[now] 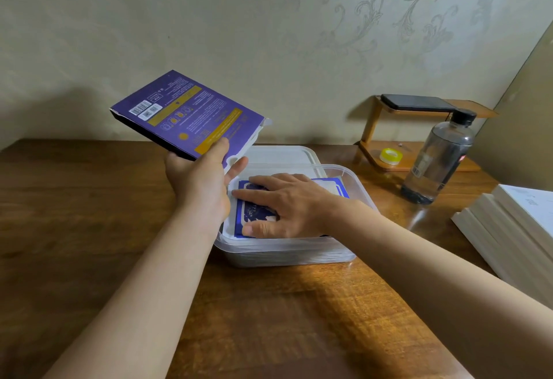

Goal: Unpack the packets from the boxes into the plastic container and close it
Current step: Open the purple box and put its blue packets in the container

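My left hand [201,181] grips a flat purple box [185,113] by its near edge and holds it tilted in the air, above and left of the clear plastic container [284,251]. The box's end flap hangs open toward the container. My right hand [284,202] lies flat with straight fingers on blue and white packets [335,185] stacked inside the container. The container's lid [284,155] lies just behind it on the wooden table.
A stack of white boxes [514,229] sits at the table's right edge. A dark water bottle [440,157] stands behind the container at the right. A small wooden shelf [416,136] holds a phone [416,102] and a yellow tape roll [390,156].
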`<act>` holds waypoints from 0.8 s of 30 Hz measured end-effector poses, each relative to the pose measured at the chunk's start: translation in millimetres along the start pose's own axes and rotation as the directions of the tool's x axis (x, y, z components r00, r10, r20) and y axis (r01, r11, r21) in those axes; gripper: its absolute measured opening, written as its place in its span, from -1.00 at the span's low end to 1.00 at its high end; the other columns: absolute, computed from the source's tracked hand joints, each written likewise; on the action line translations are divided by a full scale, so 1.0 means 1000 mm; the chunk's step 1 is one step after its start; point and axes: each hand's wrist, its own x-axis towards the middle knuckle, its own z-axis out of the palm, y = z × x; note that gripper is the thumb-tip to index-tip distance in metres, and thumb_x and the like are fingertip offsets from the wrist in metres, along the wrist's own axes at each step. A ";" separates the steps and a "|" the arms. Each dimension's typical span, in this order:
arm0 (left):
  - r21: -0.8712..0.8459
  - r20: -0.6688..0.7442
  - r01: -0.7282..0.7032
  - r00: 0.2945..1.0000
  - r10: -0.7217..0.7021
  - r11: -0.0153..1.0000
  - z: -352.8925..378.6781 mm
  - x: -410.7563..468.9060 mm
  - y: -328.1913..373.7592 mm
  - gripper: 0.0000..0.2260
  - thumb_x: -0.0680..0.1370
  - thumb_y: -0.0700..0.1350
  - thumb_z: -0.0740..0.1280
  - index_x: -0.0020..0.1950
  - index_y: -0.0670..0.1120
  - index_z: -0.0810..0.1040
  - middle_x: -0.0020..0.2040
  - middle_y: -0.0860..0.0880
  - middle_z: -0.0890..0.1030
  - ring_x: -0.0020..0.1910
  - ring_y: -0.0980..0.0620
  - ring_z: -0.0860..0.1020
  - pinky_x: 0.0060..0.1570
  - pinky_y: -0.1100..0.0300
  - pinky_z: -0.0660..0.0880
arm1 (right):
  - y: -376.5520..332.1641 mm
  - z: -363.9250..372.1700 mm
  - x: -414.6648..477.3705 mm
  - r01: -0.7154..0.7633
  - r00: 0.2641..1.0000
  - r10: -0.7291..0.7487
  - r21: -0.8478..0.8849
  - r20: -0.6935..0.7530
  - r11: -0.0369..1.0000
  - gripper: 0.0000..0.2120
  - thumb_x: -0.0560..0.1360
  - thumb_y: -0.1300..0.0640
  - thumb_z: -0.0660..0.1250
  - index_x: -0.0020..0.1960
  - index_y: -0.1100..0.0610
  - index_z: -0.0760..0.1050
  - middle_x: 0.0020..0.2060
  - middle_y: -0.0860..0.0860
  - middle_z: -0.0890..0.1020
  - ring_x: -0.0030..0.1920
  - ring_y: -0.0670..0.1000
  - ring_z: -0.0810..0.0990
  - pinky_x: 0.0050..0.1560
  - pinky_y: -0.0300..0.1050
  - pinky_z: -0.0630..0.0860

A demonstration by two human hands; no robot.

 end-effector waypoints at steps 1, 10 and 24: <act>0.003 0.000 0.002 1.000 -0.002 1.000 0.000 0.000 0.000 -0.61 0.52 -0.36 0.45 0.30 -0.13 0.49 0.13 -0.07 0.66 -0.18 0.14 0.71 -0.22 0.07 0.67 | 0.000 0.002 0.001 -0.003 1.000 0.003 -0.016 -0.004 1.000 -0.32 0.52 -0.48 -0.03 0.58 -0.27 0.05 0.58 -0.06 0.18 0.53 0.11 0.21 0.48 0.18 0.12; 0.009 0.011 0.001 1.000 -0.001 1.000 0.000 -0.001 0.001 -0.61 0.53 -0.35 0.44 0.31 -0.12 0.50 0.18 -0.10 0.66 -0.14 0.11 0.72 -0.23 0.08 0.67 | 0.007 -0.006 -0.010 -0.023 0.999 0.028 0.111 -0.038 0.993 -0.32 0.52 -0.47 0.01 0.58 -0.28 0.04 0.60 -0.03 0.16 0.58 0.08 0.12 0.51 0.16 0.06; 0.014 0.014 0.004 1.000 -0.004 1.000 0.001 0.001 -0.001 -0.61 0.53 -0.35 0.45 0.31 -0.12 0.49 0.11 -0.05 0.66 -0.18 0.16 0.72 -0.25 0.10 0.66 | 0.033 0.001 -0.025 -0.053 0.997 0.050 0.046 0.055 0.998 -0.32 0.52 -0.46 -0.02 0.57 -0.33 -0.10 0.59 -0.10 0.16 0.54 0.10 0.21 0.46 0.13 0.15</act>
